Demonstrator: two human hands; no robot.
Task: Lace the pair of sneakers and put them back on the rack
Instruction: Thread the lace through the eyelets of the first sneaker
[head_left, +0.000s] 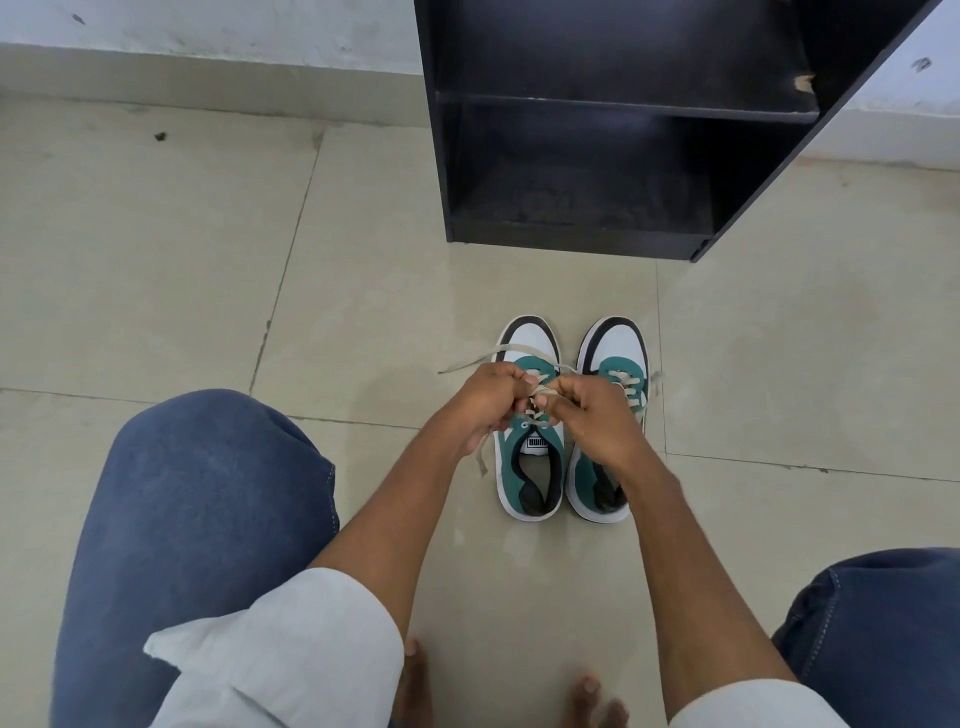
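Floor (156, 260): pale tiles, white wall behind.
Sneakers: left sneaker (530, 467) and right sneaker (608, 364) stand side by side on the floor, in front of the rack.
Lace (467, 362): both hands pinch it above the left sneaker.
Left hand (488, 400): fingers clenched on the lace.
Right hand (592, 410): fingers clenched on the lace.
Rack (597, 156): black, shelves bare.

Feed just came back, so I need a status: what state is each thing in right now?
Left green-and-white sneaker: on floor, beige lace being tied.
Right green-and-white sneaker: on floor, laced.
Black wooden rack: shelves empty.
Left hand: pinching lace.
Right hand: pinching lace.
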